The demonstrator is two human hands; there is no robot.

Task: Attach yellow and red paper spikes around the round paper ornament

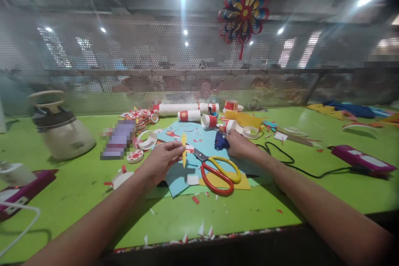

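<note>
My left hand (166, 154) pinches a narrow yellow paper cut-out (183, 151) upright between thumb and fingertips. My right hand (239, 143) is closed at a dark blue glue gun (221, 141); its fingers are partly hidden behind the tool. Between the hands lie scissors (218, 172) with one red and one yellow handle, resting on light blue paper (178, 183). Just beyond the glue gun, paper cups (209, 121) with red and white sides lie tipped over. A piece of orange-yellow paper (245, 181) sits partly under the scissors.
A green table carries a cream jug (67, 135), a phone (120, 139), round cup bottoms (135, 156) and paper scraps. A black cord (307, 173) runs to a purple power strip (363, 160) at right. Behind stands a perforated metal screen (149, 54) with a paper flower (245, 12) hanging before it.
</note>
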